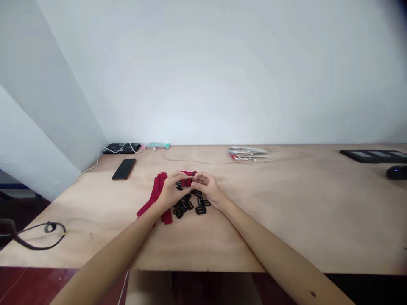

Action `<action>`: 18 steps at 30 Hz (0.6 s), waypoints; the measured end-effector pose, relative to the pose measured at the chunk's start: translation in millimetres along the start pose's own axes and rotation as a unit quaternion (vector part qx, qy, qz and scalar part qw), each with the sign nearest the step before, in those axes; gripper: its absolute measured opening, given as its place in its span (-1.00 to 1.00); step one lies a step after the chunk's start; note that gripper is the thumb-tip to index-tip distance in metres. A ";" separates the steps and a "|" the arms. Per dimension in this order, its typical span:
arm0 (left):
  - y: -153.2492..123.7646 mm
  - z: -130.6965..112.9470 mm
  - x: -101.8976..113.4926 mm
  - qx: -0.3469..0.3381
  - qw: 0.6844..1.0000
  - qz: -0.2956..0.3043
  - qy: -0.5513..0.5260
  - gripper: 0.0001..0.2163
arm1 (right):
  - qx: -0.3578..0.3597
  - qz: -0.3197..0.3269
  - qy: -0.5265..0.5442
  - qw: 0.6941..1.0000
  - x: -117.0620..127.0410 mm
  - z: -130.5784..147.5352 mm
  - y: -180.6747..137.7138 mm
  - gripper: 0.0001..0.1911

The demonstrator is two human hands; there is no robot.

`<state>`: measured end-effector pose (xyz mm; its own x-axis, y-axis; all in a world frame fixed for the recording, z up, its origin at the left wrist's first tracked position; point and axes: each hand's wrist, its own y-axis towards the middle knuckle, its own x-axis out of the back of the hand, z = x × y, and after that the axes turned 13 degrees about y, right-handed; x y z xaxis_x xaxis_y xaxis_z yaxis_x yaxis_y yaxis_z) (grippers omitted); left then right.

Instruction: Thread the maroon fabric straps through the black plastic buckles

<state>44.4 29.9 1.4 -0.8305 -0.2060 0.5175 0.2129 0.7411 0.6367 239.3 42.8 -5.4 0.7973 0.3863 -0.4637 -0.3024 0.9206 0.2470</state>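
Both my hands meet over the middle of a wooden table. My left hand pinches a red strap with its fingers closed. Opposite it, my right hand is closed too, gripping the same strap's end, possibly with a small black buckle that I cannot make out. Beneath the hands lies a heap of several black plastic buckles. More red straps lie in a bundle just left of my left hand, partly under my wrist.
A black phone lies at the back left, near a dark device with white cables. Packets lie at the back centre. A keyboard and mouse sit far right. A black cable loops at the left edge.
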 end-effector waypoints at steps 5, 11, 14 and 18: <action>-2.0 3.0 -1.4 -0.038 0.998 0.005 0.045 -0.74 | 0.013 0.019 -0.107 0.994 0.5 1.6 -1.1 -0.62; -1.6 2.3 -0.5 -0.051 0.997 0.006 0.066 -0.74 | 0.041 0.036 -0.133 0.990 4.9 -0.6 -0.8 -0.67; -0.5 -0.3 2.5 -0.045 0.997 0.011 0.064 -0.74 | 0.052 0.027 -0.099 0.993 6.4 -0.8 0.1 -0.70; -0.3 0.0 3.7 -0.039 0.997 0.031 0.064 -0.72 | 0.031 0.009 -0.019 0.999 7.6 -0.5 1.0 -0.75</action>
<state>41.3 28.8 3.1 -0.7429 -0.2460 0.6225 0.3042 0.7044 0.6414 244.7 46.7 -9.1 0.8117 0.3990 -0.4265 -0.2848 0.9080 0.3074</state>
